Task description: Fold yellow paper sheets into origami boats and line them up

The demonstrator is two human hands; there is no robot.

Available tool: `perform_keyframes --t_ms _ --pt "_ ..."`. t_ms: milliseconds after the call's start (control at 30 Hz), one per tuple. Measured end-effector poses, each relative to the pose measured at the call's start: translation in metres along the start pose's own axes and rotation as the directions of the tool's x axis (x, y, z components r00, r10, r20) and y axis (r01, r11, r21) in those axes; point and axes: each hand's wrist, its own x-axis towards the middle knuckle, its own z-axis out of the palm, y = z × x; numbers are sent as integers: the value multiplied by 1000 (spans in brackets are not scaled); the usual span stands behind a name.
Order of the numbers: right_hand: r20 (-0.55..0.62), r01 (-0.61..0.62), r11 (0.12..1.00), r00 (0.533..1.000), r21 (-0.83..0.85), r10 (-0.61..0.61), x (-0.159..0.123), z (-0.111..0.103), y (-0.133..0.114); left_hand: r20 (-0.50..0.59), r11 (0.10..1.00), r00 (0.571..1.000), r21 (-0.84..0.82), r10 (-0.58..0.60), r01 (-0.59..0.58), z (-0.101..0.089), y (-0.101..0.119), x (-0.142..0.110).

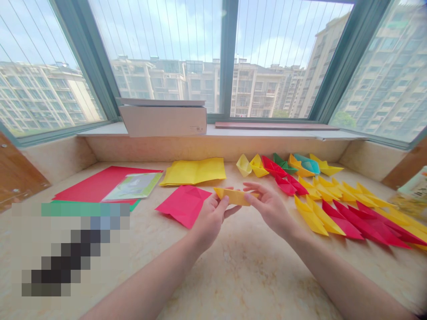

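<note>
A folded piece of yellow paper (236, 197), long and narrow with a pointed left end, is held up above the counter between both hands. My left hand (213, 211) pinches its left part, thumb on the near face. At the right end my right hand (267, 204) grips it with the thumb in front and the other fingers behind, partly hidden. Just left of my left hand lies a creased pink-red paper square (183, 204). Behind it rests a stack of yellow paper sheets (196, 171) with a fold line across it.
Several folded paper boats (320, 213) in yellow, red, green and blue stand in rows at the right. At the left lie red sheets (96, 182) and a clear packet (135, 186). A white box (163, 118) stands on the window sill. A pixelated patch covers the lower left.
</note>
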Motion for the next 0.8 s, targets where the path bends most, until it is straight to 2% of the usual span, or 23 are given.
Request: perform_keyframes --t_ms 67,133,267,333,467,600,700,800 --pt "-66 -15 998 998 53 18 3 0 6 0 1000 1000 23 5 -5 1 1 -1" --pt "-116 22 997 993 70 -14 4 1 11 -36 998 999 64 10 -8 1 3 -1" --pt "-153 86 990 986 115 -68 4 2 12 -153 986 988 165 -1 27 -1 5 0" --pt "-170 93 984 983 155 -66 4 3 10 -161 983 987 182 6 24 -2 3 1" --pt "-214 111 979 974 172 -73 4 2 10 -82 989 997 149 14 -2 -4 0 1" --pt "-205 131 991 971 43 -119 7 -1 14 -4 996 1000 84 17 -16 -3 3 -2" --pt "-177 146 987 972 -70 -156 7 -2 14 109 997 993 64 38 -46 -1 5 -4" --pt "-80 152 977 983 -150 -165 2 -1 9 116 990 992 122 56 -70 -1 2 -3"
